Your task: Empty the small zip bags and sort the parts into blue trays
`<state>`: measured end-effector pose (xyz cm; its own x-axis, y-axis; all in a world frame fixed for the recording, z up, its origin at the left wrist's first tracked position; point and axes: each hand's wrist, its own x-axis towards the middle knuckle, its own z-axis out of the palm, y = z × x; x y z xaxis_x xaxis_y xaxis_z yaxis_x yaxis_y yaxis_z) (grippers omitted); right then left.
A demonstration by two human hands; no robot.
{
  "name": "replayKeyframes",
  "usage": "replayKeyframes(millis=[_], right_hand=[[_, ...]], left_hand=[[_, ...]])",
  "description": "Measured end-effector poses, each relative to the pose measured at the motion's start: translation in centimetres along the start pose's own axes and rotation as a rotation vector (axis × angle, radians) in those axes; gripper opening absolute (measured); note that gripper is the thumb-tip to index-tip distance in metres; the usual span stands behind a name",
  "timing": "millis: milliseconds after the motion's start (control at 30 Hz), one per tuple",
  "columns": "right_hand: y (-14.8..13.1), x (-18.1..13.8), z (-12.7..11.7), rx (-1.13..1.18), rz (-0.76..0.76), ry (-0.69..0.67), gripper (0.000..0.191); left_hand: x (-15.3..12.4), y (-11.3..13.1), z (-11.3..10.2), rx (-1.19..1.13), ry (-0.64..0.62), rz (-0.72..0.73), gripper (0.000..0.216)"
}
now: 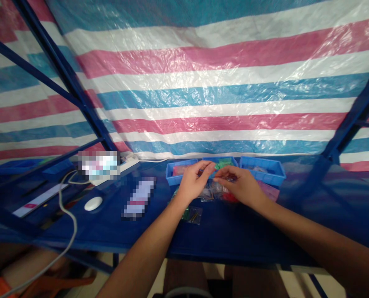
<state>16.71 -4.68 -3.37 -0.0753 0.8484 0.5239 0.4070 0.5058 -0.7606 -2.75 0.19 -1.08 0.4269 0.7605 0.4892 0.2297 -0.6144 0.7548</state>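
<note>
My left hand (pixel 196 179) and my right hand (pixel 240 184) come close together in front of the blue bins, fingertips bent inward in a pinch. What they hold is too small and blurred to make out. Just beneath the fingers are small clear plastic bags (pixel 207 193), and something red (pixel 230 197) shows under my right hand. A clear bag with thin yellowish pieces (pixel 196 217) lies near my left wrist, beside a green packet (pixel 186 214). Beyond my hands, the middle bin (pixel 206 159) contains green packets (pixel 225 162).
A left bin (pixel 173 180) and a right bin (pixel 273 179) flank the middle one. Pink packets (pixel 268 191) lie by my right forearm. Leftward are a blurred-out phone-like object (pixel 139 198), a white mouse (pixel 93 203), a power strip (pixel 128 164) and a white cable (pixel 74 231).
</note>
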Motion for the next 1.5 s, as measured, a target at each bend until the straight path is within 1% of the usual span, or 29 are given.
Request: replayKeyframes(millis=[100,133,200,333,467,633,767,1000,1167,1300,1500], right_hand=[[0.5,0.3,-0.6,0.116,0.079,0.098,0.024],[0.6,0.3,-0.6,0.153,0.096,0.121,0.027],[0.8,0.4,-0.6,0.230,0.123,0.140,0.030],[0.8,0.5,-0.5,0.319,0.136,0.130,0.032],[0.6,0.7,-0.4,0.358,0.143,0.095,0.039],[1.0,0.9,-0.2,0.439,0.159,0.052,0.045],[1.4,0.9,-0.2,0.449,0.159,0.044,0.047],[0.9,0.6,-0.1,0.388,0.123,0.032,0.037],[0.7,0.5,0.0,0.379,0.114,0.015,0.035],[0.6,0.5,-0.2,0.352,0.109,0.023,0.029],[1.0,0.5,0.1,0.350,0.085,-0.001,0.026]], left_hand=[[-0.2,-0.3,0.6,-0.069,-0.124,-0.024,0.040],[-0.3,-0.6,0.9,-0.100,-0.164,-0.028,0.044],[-0.4,-1.3,1.4,-0.157,-0.199,-0.019,0.054],[-0.3,-2.1,1.9,-0.182,-0.166,-0.008,0.048],[0.0,-1.4,1.6,-0.104,-0.071,0.020,0.038],[0.1,-0.8,1.2,-0.109,0.017,0.011,0.043],[0.0,-0.9,1.3,-0.106,0.013,0.042,0.049],[-0.2,-0.6,1.2,-0.067,-0.041,0.074,0.049],[-0.3,-0.3,1.2,-0.008,0.001,0.084,0.053],[-0.5,0.1,1.4,0.025,-0.038,0.121,0.056],[-0.6,0.1,1.3,0.077,-0.034,0.155,0.058]])
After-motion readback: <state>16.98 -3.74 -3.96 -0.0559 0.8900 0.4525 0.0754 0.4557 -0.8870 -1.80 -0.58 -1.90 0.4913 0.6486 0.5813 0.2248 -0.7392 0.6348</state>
